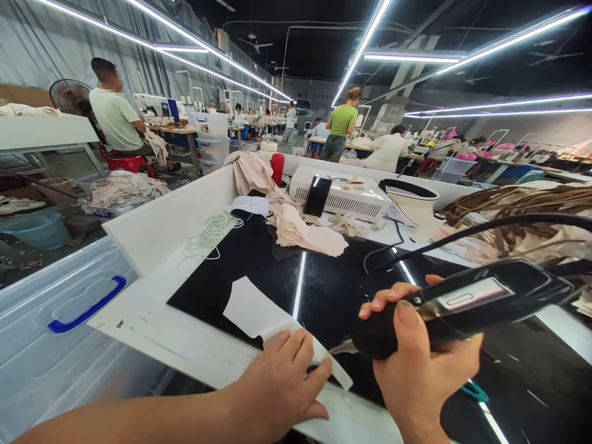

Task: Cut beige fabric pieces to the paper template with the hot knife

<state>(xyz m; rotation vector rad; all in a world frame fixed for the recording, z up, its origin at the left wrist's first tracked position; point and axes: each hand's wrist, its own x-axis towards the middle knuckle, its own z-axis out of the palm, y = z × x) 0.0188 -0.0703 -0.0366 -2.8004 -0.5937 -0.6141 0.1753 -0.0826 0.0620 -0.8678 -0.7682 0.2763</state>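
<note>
Two bare hands work at the lower middle of the frame. The left hand (282, 382) lies flat, fingers spread and released, pressing a white fabric piece (263, 317) onto the black mat (324, 290) that covers the white desk (152, 333). The right hand (416, 364) is clenched around a black handheld tool (462, 305), whose rounded head points left toward the fabric's edge, with a small metal tip just beside the left fingertips. A black cord (462, 231) arcs from the tool toward the right edge of the frame.

The fabric piece looks thin, light and limp, so it would likely slide or wrinkle on the glossy mat unless held flat with the palm near the working edge. The tool seems rigid and moderately heavy; its thick body, where the thumb already rests, is the sensible place to hold it.

Further up the desk sit a heap of beige cloth (296, 228), a coil of white cord (213, 231), a white machine box (342, 194) with a phone (317, 196) leaning against it. A clear bin with a blue handle (87, 308) fills the lower left. Other people sit or stand at benches in the upper background.
</note>
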